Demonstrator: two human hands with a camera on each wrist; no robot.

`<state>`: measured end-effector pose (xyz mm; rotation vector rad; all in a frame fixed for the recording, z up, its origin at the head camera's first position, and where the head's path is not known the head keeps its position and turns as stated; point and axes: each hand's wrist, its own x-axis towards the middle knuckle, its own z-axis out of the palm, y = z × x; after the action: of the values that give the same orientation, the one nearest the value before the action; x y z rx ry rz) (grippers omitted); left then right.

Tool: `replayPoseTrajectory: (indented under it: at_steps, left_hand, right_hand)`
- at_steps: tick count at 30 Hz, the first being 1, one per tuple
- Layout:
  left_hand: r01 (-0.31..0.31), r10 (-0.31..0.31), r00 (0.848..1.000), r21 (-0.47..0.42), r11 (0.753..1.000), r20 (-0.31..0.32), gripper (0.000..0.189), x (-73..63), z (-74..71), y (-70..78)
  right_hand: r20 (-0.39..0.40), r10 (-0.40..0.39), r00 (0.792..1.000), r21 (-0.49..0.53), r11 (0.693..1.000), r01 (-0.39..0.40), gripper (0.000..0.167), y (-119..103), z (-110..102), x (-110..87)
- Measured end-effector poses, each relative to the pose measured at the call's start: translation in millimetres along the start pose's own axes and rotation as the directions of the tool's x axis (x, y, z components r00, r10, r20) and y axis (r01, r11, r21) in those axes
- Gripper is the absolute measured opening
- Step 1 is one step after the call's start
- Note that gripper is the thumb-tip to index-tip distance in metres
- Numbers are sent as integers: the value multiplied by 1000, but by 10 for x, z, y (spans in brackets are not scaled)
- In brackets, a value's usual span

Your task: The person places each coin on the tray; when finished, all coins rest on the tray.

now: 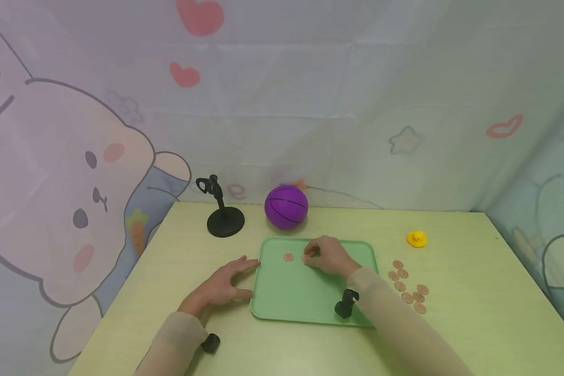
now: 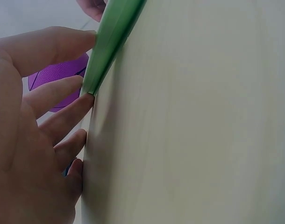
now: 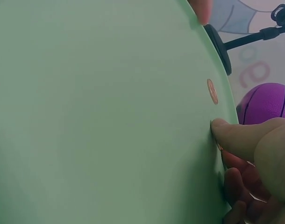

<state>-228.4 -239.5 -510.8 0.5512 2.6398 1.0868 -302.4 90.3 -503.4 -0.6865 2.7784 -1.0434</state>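
A light green tray (image 1: 291, 292) lies on the table. On it, near the far edge, one copper coin (image 1: 288, 257) lies flat. Just right of that coin, my right hand (image 1: 329, 256) pinches a second copper coin (image 1: 305, 257) down at the tray's surface; in the right wrist view the thumb and fingers cover most of it. My left hand (image 1: 223, 284) is spread at the tray's left side, its thumb and fingertips touching the rim (image 2: 103, 60). Several loose copper coins (image 1: 400, 286) lie on the table to the right of the tray.
A purple ball (image 1: 286, 207) sits behind the tray. Left of it stands a black stand (image 1: 225, 222) with a round base. A yellow rubber duck (image 1: 416, 239) is at the back right, beyond the loose coins. A printed curtain (image 1: 282, 104) hangs behind the table.
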Motion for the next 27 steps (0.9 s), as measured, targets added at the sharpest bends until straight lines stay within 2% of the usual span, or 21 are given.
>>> replayPoseTrajectory:
  at_steps: [13,20,27]
  left_hand:
    - [-1,1,1000,6,1000,3,78,7,5,3]
    - [-3,3,1000,14,1000,2,78,10,12,-10]
    - [0,0,1000,6,1000,3,79,11,11,-19]
  right_hand:
    - [-3,-32,999,8,999,33,19,39,-22,-8]
    - [26,-84,996,19,996,83,24,148,-118,-88]
    - [33,-86,996,44,995,85,25,267,-217,-199]
